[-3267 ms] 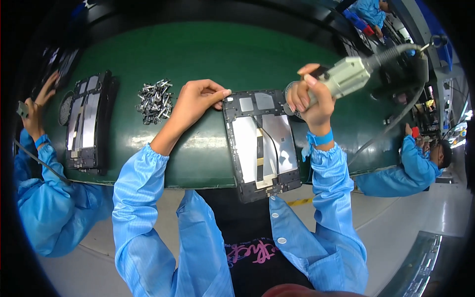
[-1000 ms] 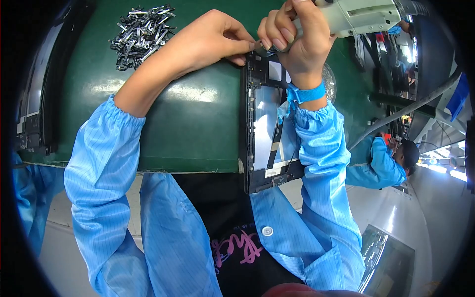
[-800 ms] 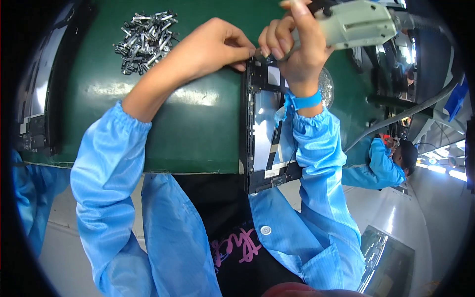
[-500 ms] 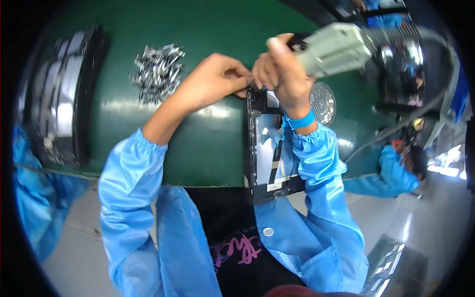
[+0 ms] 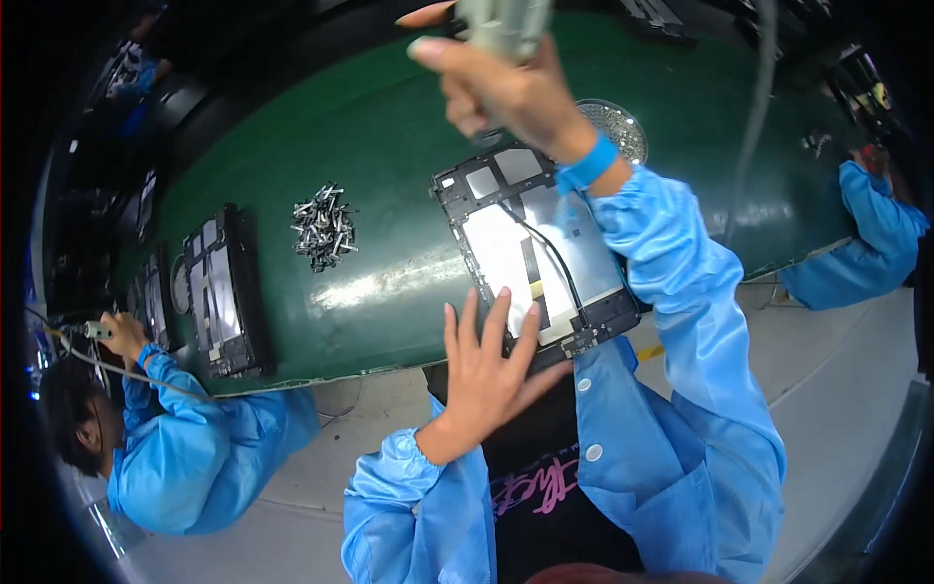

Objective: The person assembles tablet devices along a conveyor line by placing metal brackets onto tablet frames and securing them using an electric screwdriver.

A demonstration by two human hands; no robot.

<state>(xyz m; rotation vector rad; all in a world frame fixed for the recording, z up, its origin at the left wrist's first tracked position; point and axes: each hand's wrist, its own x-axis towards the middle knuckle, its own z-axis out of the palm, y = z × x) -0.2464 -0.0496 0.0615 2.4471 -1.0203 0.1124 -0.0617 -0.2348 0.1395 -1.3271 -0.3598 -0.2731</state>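
Note:
My right hand (image 5: 525,97) is closed around a pale grey-green electric screwdriver (image 5: 504,21), raised over the far end of an opened tablet chassis (image 5: 501,251). The tool is blurred, and a dark tip shows below the hand, close to the chassis's far edge. This chassis is black-framed with silver plates and a black cable running down its inside. It lies slightly turned at the table's near edge. My left hand (image 5: 484,382) is spread open, its fingertips resting on the near left part of the chassis.
A round clear dish of small metal parts (image 5: 623,127) stands beyond my right wrist. Left on the green table (image 5: 389,127) lie a heap of small metal strips (image 5: 325,229) and a stack of similar chassis (image 5: 222,302). Co-workers in blue sleeves (image 5: 209,457) sit at both sides.
My left hand has left the far corner of the chassis and spread over its near left part. The screwdriver now points downward. The whole view has shifted, and the chassis appears more tilted.

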